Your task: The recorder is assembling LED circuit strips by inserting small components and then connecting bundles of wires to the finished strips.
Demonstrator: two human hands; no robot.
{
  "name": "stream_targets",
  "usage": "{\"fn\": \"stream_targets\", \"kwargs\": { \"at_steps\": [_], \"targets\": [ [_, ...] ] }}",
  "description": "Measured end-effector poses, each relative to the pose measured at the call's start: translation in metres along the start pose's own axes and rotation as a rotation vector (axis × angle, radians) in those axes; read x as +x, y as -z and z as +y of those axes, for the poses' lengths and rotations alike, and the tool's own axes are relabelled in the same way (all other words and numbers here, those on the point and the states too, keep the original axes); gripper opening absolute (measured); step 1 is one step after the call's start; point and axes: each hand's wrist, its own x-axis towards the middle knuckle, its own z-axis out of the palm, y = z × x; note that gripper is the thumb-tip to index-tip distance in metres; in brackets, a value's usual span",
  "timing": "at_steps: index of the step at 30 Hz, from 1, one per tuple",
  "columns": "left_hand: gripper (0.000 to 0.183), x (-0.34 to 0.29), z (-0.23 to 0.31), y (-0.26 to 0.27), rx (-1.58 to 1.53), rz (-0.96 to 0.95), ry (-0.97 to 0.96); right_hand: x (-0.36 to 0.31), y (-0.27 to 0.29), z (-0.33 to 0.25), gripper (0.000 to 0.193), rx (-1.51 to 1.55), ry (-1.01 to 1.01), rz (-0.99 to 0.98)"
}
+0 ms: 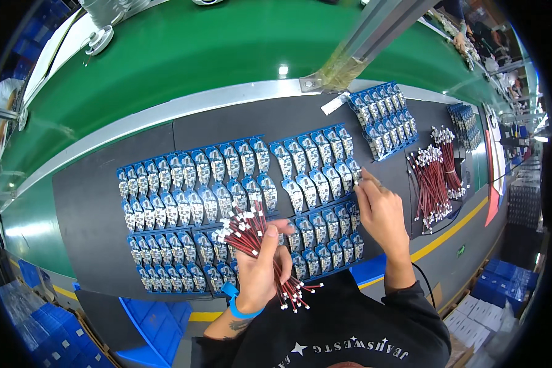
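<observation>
A bundle of short red wires with white plastic end connectors (257, 245) sits clenched in the left hand (260, 270), kept close above the dark surface (86, 202), seemingly for easy picking. The right hand (380, 211) pinches one white connector onto a panel of small blue circuit boards (319, 178); more red wires (432, 178) lie nearby.

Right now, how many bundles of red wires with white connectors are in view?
3: one bundle of red wires with white connectors in the left hand, two wire bundles on the dark mat, right and far right. More may be hidden.
</observation>
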Motion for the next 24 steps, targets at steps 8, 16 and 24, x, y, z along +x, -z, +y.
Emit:
{"fn": "stream_targets", "kwargs": {
  "at_steps": [8, 16, 24],
  "targets": [
    [0.032, 0.015, -0.003, 0.006, 0.066, 0.073, -0.085, -0.008, 0.002, -0.009, 0.009, 0.264, -0.027, 0.134],
    [0.02, 0.0, 0.002, -0.006, 0.008, -0.04, 0.016, -0.007, 0.036, -0.039, 0.025, 0.602, 0.203, 0.026],
    [0.013, 0.004, -0.007, -0.022, 0.11, -0.107, 0.031, -0.005, 0.034, -0.049, 0.028, 0.525, 0.425, -0.08]
  ]
}}
